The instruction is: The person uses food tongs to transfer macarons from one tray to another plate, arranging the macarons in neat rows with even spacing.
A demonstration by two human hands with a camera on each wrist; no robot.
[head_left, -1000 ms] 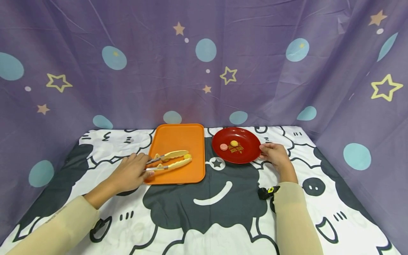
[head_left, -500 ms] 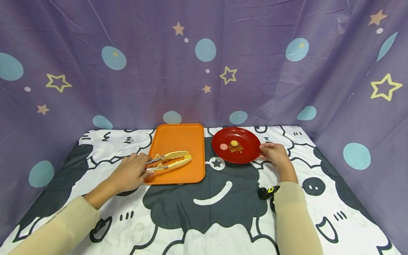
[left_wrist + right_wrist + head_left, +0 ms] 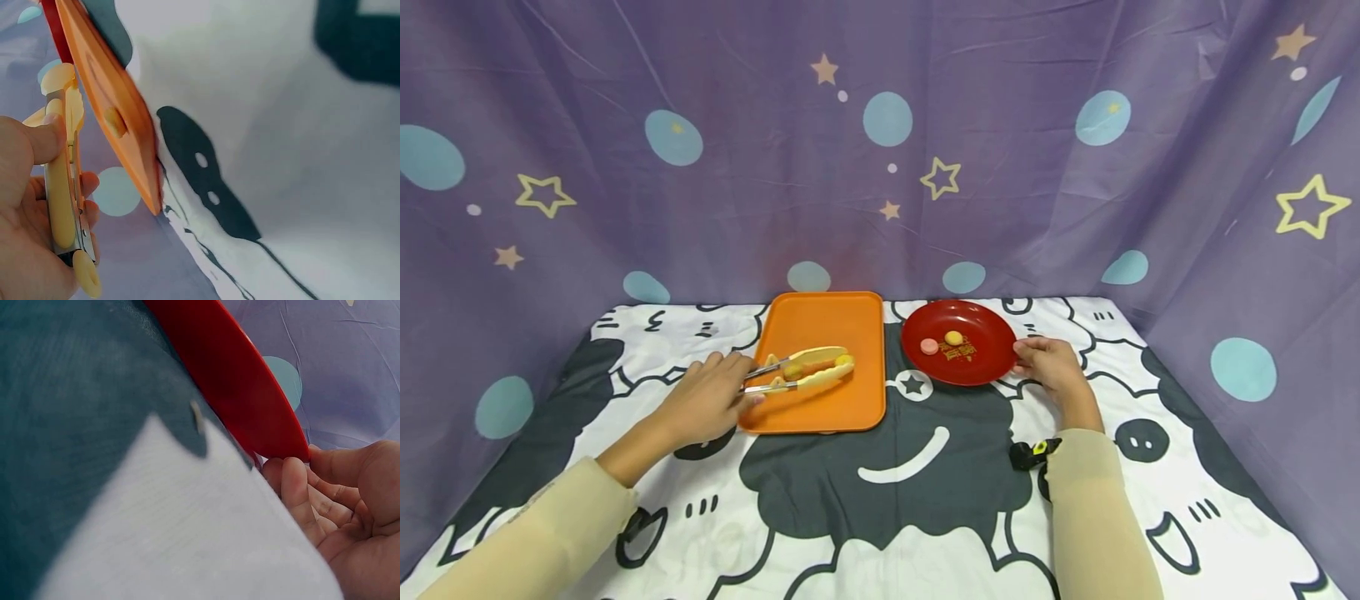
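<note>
Yellow-tipped metal tongs (image 3: 811, 357) rose above the orange rectangular tray (image 3: 827, 319). My left grip (image 3: 706, 398) squeezes their likely springy arms; right grip (image 3: 1051, 365) pinches the round red plate (image 3: 988, 342).

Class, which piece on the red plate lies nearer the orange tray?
The pink piece; the yellow piece beside it on the plate sits farther from the tray.

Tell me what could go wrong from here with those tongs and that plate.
The yellow piece sits right at the tips of the tongs, so it could slip out if the left hand eases its squeeze. The right hand holds the red plate only by its rim; a tug there might tilt it and slide the pink piece around.
</note>
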